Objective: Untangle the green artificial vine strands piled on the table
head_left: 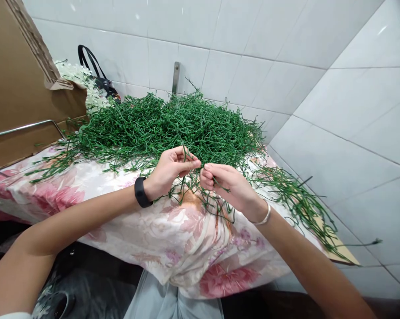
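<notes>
The grip of the left hand (168, 170) and right hand (228, 182) pinches thin green stems (202, 166) by the green pile (173, 126) on the flowery surface (90, 177), probably fingertips close to keep them steady.

Smooth glossy tiles (253, 26), plastic-lkg stems (173, 124), rough-edged matt cardbd (20, 71), shiny metal strip (176, 79), cloth tblcover (173, 248)

The bare left hand (169, 172) and bare right hand (229, 184) covered part of a thin green stem (221, 185). A tangled green heap (173, 126) hid the flat metal strip's (176, 79) foot. The left edge cut off the brown corrugated cardboard box (23, 66); the bottom edge cropped the pale grey trousers (153, 301).
</notes>
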Demonstrator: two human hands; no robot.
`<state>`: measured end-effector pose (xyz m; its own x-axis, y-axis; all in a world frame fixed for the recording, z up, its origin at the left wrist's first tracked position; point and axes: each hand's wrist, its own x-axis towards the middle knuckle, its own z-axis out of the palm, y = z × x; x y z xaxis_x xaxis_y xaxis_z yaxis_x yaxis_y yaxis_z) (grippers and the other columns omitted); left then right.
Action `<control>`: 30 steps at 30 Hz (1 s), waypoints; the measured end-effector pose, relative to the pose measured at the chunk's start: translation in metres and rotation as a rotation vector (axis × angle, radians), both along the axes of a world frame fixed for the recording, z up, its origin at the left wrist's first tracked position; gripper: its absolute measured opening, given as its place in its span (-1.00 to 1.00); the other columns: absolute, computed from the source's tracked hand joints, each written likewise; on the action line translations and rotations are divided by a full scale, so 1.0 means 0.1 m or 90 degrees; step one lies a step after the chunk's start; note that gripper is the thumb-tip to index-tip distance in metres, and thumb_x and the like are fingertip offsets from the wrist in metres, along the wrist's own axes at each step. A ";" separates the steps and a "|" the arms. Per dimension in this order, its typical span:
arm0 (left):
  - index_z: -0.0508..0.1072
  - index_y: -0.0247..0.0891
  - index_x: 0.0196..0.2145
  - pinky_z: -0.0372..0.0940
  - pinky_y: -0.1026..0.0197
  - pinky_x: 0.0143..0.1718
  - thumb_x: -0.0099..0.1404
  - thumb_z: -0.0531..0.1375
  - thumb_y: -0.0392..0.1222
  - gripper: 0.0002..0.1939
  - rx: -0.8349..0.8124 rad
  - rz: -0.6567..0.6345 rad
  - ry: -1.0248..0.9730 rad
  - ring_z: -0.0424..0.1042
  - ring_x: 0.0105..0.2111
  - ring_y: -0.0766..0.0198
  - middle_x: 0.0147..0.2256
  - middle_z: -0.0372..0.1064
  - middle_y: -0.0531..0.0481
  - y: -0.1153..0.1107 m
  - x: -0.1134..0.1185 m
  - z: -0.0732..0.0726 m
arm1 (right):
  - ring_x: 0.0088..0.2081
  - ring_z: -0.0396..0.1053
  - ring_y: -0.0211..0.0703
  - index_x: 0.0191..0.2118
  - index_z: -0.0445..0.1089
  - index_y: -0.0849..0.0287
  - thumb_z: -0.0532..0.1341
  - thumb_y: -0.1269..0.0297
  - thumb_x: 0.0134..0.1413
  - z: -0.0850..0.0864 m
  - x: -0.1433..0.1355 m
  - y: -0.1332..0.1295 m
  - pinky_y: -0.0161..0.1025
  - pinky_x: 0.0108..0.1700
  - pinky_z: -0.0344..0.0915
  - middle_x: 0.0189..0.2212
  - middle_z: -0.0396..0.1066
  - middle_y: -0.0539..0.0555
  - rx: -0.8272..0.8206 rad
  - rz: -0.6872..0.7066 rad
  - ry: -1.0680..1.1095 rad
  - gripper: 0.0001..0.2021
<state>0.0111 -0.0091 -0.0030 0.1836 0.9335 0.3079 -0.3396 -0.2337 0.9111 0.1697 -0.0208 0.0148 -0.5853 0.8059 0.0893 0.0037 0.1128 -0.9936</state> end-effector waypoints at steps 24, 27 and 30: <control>0.30 -0.32 -0.56 -0.04 0.41 -0.72 -0.06 0.31 -0.26 -0.78 0.085 0.098 0.021 0.08 -0.70 0.57 -0.57 0.26 0.13 0.02 -0.04 0.03 | -0.62 0.10 -0.38 -0.51 0.24 0.21 -0.01 0.20 0.13 0.06 0.09 0.05 -0.31 -0.48 0.11 -0.69 0.04 -0.10 0.033 -0.065 0.020 -0.73; 0.33 -0.33 -0.51 0.05 0.40 -0.68 -0.01 0.29 -0.24 -0.82 0.083 0.065 0.011 0.15 -0.69 0.57 -0.50 0.31 0.10 0.06 -0.05 0.02 | -0.56 0.16 -0.37 -0.45 0.33 0.23 0.06 0.23 0.09 0.13 0.20 0.12 -0.32 -0.46 0.14 -0.63 0.17 -0.05 0.132 -0.188 0.028 -0.78; 0.37 -0.35 -0.43 0.21 0.38 -0.52 0.08 0.23 -0.17 -0.82 0.049 0.013 -0.011 0.29 -0.59 0.51 -0.42 0.37 0.01 0.09 -0.06 0.02 | -0.46 0.25 -0.32 -0.37 0.38 0.22 0.06 0.23 0.10 0.16 0.29 0.15 -0.30 -0.39 0.19 -0.51 0.31 0.03 0.350 -0.304 -0.049 -0.78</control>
